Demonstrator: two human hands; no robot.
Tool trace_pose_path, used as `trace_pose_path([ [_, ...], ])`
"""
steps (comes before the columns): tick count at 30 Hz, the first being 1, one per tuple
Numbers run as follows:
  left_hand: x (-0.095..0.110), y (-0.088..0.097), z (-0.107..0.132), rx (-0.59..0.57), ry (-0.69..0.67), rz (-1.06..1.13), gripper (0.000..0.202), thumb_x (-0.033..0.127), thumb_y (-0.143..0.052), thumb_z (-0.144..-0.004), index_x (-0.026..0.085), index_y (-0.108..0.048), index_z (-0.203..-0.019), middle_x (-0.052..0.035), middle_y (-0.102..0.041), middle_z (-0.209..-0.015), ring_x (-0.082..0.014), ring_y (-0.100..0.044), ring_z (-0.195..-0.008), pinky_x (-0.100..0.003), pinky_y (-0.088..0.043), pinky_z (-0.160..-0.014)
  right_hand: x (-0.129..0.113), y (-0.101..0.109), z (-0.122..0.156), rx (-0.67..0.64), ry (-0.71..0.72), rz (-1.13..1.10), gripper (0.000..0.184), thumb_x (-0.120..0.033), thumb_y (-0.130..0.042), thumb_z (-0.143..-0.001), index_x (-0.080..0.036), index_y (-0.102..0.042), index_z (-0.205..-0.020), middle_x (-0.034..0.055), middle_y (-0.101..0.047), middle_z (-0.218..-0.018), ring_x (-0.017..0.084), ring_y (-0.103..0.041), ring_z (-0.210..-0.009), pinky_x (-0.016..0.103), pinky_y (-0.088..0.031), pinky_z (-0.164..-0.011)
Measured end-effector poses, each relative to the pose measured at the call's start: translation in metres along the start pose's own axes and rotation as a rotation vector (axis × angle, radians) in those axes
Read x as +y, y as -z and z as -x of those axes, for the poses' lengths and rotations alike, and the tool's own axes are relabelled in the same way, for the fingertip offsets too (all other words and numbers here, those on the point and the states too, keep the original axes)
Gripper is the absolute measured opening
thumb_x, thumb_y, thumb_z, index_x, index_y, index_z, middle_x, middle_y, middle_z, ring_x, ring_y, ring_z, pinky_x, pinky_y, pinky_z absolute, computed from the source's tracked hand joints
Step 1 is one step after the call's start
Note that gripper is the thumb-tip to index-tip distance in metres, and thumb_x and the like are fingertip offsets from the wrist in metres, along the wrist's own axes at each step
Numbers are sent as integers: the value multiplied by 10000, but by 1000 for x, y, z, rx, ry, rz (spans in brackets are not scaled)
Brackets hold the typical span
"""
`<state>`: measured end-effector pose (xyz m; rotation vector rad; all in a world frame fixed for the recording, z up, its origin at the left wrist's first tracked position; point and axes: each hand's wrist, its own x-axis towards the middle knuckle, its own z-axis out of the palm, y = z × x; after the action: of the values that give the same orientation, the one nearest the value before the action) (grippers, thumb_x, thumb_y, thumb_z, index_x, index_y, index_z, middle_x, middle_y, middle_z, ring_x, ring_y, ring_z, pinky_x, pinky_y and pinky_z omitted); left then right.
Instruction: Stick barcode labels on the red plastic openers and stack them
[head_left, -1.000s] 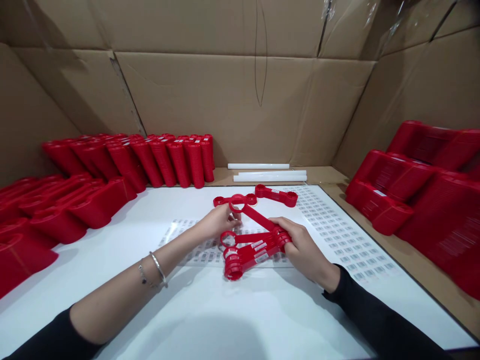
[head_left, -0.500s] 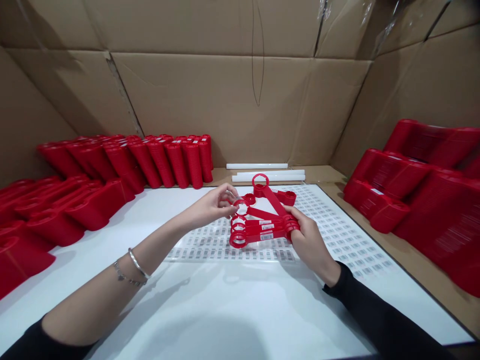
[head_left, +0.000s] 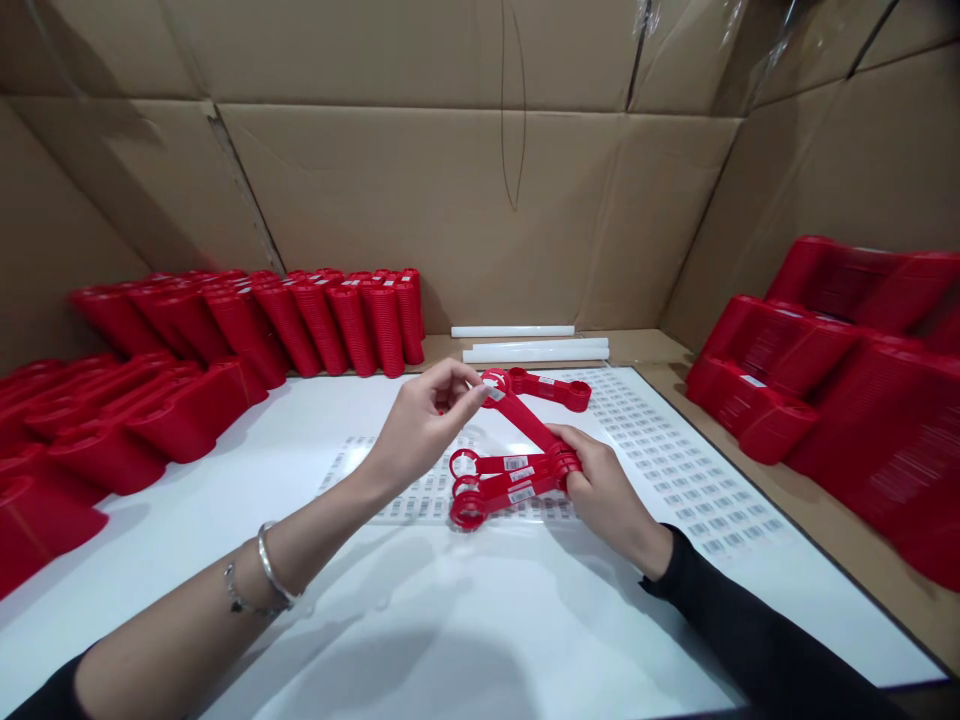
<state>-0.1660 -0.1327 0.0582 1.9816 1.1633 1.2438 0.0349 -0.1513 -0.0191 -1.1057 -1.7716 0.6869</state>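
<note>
My right hand (head_left: pixel 611 490) grips a fan of several flat red plastic pieces (head_left: pixel 525 420) with rings at their ends, held over the table. The lower pieces carry small white barcode labels (head_left: pixel 520 494). My left hand (head_left: pixel 427 415) is closed in a pinch at the far ring of the uppermost piece, with a small white sticker (head_left: pixel 495 393) at its fingertips. Whether the sticker touches the plastic is hard to tell. Just beyond the fan lies another red piece (head_left: pixel 551 388) with a label.
Clear sheets of barcode stickers (head_left: pixel 675 470) lie on the white table (head_left: pixel 420 640). Stacked red pieces (head_left: pixel 315 320) line the left and back; more stacks (head_left: pixel 772 370) stand at right. White rolls (head_left: pixel 536 352) rest by the cardboard wall (head_left: pixel 420 200).
My left hand has moved up and slightly right to the uppermost piece's ring, with a white sticker now showing at the fingertips. The fan in my right hand has shifted slightly left and spread differently.
</note>
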Motion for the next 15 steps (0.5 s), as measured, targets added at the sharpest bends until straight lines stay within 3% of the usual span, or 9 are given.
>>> trace_pose_path([
  [6, -1, -20, 9, -263, 255, 110, 217, 379, -538, -813, 174, -556, -743, 70, -373, -484, -70, -328, -419, -194, -254, -400, -5, -3, 1, -19, 17, 21, 614, 28, -345, -591, -195, -582, -1112, 51, -631, -1075, 199, -573, -979, 314, -458, -830],
  [15, -10, -23, 8, -276, 289, 96, 230, 394, -548, -814, 170, -570, -761, 78, -348, -471, -65, -290, -414, -203, -205, -407, -8, -4, 3, -30, 34, 24, 606, 29, -347, -586, -192, -576, -1102, 51, -627, -1079, 197, -570, -975, 311, -449, -829],
])
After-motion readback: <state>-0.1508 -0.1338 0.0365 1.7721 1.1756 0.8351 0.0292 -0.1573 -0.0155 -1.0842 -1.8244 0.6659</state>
